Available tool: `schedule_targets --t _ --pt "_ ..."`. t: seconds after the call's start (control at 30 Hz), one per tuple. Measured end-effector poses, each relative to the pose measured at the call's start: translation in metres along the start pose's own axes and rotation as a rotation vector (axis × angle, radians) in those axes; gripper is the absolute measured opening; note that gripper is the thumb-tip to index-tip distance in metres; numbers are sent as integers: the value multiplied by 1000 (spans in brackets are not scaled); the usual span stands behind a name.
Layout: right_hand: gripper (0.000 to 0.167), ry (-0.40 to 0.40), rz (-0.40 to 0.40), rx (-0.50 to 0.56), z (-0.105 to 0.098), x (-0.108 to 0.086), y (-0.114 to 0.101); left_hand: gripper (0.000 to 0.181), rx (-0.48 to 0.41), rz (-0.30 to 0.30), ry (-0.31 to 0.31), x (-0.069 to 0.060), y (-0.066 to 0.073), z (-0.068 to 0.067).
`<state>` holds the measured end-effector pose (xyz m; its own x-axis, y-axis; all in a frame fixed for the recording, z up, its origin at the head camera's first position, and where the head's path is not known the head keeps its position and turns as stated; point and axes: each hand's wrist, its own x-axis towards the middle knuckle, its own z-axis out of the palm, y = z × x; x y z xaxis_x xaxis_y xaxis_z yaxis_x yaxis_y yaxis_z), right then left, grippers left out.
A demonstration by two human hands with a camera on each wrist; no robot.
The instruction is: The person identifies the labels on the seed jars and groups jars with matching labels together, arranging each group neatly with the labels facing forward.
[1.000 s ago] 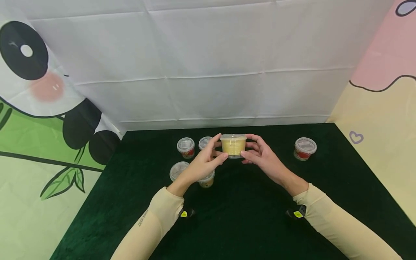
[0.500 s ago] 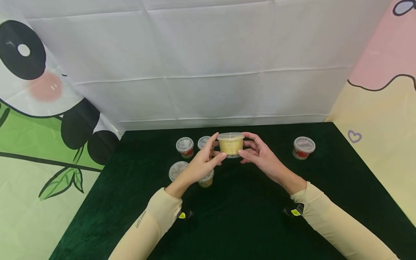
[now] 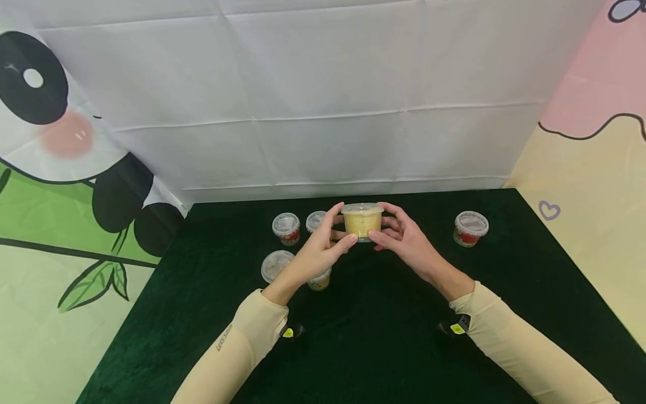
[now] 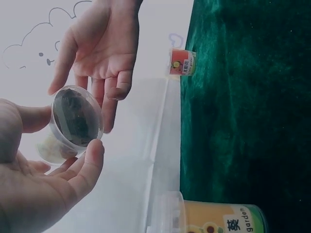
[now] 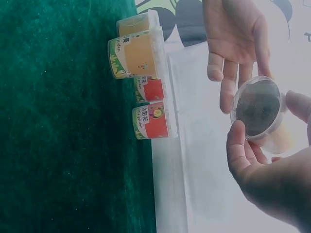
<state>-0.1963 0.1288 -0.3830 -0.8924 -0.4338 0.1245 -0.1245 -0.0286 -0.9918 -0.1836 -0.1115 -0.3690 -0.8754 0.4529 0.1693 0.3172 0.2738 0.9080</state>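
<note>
A clear-lidded plastic cup (image 3: 362, 223) with a yellow side is held upright above the far part of the table. Its see-through base (image 4: 76, 116), with something dark inside, faces the left wrist camera. My left hand (image 3: 318, 252) grips the cup from the left, thumb low on the near side and fingers behind. From the right, my right hand (image 3: 414, 244) holds it the same way, its thumb on the lower near side. In the right wrist view the same cup (image 5: 257, 107) sits between my thumb and fingers.
Several similar lidded cups stand left: a red-labelled cup (image 3: 286, 229), one behind my left hand (image 3: 315, 220), a wide-lidded cup (image 3: 276, 265) and one under my wrist (image 3: 319, 279). Another red-labelled cup (image 3: 471, 228) stands right. White cloth (image 3: 323, 101) hangs behind the green table (image 3: 363, 348).
The cup has risen slightly and turned a little between my hands, and my left hand has shifted slightly right. The cups on the table have stayed put.
</note>
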Motion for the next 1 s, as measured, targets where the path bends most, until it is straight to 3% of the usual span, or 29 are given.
schedule_targets --t 1.0 --pt "66 -44 -12 -4 0 -5 0 79 12 -4 -44 -4 2 1"
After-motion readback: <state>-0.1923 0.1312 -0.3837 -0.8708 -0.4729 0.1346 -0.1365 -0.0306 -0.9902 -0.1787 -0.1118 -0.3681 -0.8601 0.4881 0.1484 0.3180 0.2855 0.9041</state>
